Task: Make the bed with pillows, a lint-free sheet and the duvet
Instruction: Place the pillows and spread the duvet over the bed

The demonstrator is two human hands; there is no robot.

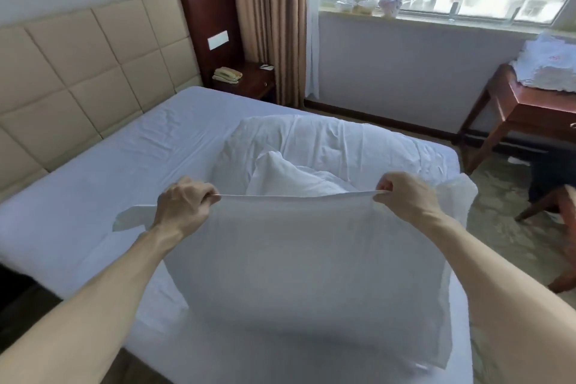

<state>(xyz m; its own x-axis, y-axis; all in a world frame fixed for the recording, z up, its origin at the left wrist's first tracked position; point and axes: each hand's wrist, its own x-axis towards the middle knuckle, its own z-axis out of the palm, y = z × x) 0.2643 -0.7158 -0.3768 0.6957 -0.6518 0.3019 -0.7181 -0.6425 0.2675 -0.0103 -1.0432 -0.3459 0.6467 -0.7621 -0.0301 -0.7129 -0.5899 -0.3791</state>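
We note our left hand (184, 207) and right hand (405, 196) each pinching the top edge of a white pillow (305, 274) — held upright over the sheeted bed (78, 196), rumpled duvet (327, 140) behind it

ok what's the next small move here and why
Probably swing the pillow toward the headboard and lay it down: the left hand and right hand pinch its top edge, it hangs from them, and no pillow lies there.

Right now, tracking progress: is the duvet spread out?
No. The duvet lies heaped at the far side; bare sheet shows beside the headboard.
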